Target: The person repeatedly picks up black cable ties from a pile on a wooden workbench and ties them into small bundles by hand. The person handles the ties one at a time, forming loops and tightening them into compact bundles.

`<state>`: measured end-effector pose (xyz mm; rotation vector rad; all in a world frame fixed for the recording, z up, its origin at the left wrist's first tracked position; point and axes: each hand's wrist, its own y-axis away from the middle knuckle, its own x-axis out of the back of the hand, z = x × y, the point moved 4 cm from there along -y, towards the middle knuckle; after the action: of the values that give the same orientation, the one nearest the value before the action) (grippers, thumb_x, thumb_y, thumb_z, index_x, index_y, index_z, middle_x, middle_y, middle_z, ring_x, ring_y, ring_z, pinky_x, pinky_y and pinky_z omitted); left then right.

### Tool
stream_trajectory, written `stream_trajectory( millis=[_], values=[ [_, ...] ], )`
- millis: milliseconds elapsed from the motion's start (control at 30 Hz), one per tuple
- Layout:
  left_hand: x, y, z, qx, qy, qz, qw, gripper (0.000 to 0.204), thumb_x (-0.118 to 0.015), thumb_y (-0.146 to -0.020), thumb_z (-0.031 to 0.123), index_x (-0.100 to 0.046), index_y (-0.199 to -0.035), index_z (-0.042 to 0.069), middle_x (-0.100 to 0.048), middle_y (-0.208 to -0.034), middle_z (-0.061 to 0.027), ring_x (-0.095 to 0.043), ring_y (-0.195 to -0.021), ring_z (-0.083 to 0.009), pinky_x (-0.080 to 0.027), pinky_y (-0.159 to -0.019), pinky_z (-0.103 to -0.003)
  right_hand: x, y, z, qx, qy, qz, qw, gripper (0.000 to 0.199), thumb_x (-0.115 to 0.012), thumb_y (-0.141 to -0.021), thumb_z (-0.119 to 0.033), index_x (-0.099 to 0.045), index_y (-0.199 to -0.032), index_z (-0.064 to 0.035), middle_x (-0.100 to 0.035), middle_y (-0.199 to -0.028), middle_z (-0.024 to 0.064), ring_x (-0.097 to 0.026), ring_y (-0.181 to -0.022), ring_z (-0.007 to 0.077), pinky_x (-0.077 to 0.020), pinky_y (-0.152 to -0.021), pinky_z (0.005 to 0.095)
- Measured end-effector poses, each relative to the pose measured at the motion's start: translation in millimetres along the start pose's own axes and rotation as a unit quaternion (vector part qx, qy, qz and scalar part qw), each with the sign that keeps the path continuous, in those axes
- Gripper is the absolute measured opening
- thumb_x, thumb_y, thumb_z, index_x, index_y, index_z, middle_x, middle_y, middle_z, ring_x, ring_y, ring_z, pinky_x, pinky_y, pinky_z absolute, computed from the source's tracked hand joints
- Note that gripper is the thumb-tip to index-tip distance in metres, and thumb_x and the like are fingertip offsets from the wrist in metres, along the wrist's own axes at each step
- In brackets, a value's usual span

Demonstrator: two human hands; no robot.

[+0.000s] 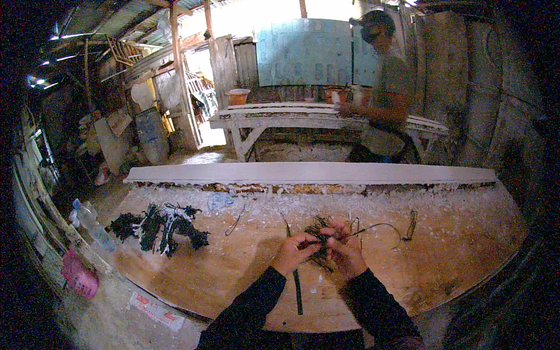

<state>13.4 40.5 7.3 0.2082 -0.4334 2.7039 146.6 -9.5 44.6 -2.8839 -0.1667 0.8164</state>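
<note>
Over the middle of the wooden tabletop [233, 280], my two hands close together on a bundle of dark strands [319, 263]. My left hand [291, 255] pinches its left side with thumb and fingers. From the right, my right hand [347, 255] has its fingers closed on the same bundle, and loose ends stick out above and below. A long thin dark strip [298, 294] lies beside my left hand. To the right, a thin dark cord [382, 225] curls across the board near a short dark twist [411, 226]. Several black-and-white bundles of strands [157, 229] are heaped at the left.
A long white-coated beam [315, 172] runs along the table's far edge, with white crumbs before it. Plastic bottles [87, 217] and a pink basket [80, 274] stand at the left. Beyond, another person [388, 87] stands at a white workbench [280, 116] holding orange tubs [238, 97].
</note>
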Motion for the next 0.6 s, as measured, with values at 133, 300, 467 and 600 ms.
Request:
stream_trajectory(
  millis=[133,300,467,600],
  values=[
    [-4.0,-1.7,3.0,-0.036,0.001,-0.011,0.999,0.018,-0.064,-0.074,0.018,-0.06,-0.083,0.003,-0.057,-0.075,0.0005,-0.051,-0.072,-0.0077,-0.04,-0.067,-0.022,-6.4,3.6,5.1,-0.037,0.048,0.029,0.998,0.031,-0.062,-0.072,-0.006,-0.049,-0.099,-0.0105,-0.054,-0.089,0.0036,-0.055,-0.074,0.0167,-0.0469,-0.06,0.0268],
    [-4.8,3.2,12.4,-0.016,0.023,0.001,1.0,0.016,-0.064,-0.075,0.017,-0.059,-0.084,0.004,-0.056,-0.077,0.0011,-0.05,-0.072,-0.0075,-0.04,-0.067,-0.022,-1.4,-2.2,6.9,-0.036,0.085,0.042,0.995,0.02,-0.063,-0.073,-0.01,-0.051,-0.089,-0.0088,-0.053,-0.08,-0.0008,-0.052,-0.072,0.0105,-0.0414,-0.057,0.0222],
    [0.5,2.3,10.1,0.006,0.044,0.023,0.999,0.016,-0.06,-0.078,0.02,-0.057,-0.084,0.005,-0.055,-0.077,0.0013,-0.05,-0.072,-0.0067,-0.04,-0.065,-0.02,4.4,-2.4,10.5,-0.053,0.093,0.057,0.993,0.012,-0.06,-0.074,-0.008,-0.052,-0.084,-0.0091,-0.054,-0.079,0.0004,-0.053,-0.072,0.0114,-0.043,-0.058,0.0236],
    [-0.2,-2.1,-5.1,0.042,0.153,0.023,0.987,0.016,-0.059,-0.078,0.021,-0.055,-0.082,0.006,-0.054,-0.076,0.0019,-0.05,-0.068,-0.0062,-0.041,-0.062,-0.02,9.0,-3.5,13.3,-0.061,0.086,0.065,0.992,0.013,-0.057,-0.074,-0.005,-0.051,-0.084,-0.0092,-0.055,-0.081,0.0025,-0.054,-0.072,0.0124,-0.0438,-0.059,0.0242]
  ],
)
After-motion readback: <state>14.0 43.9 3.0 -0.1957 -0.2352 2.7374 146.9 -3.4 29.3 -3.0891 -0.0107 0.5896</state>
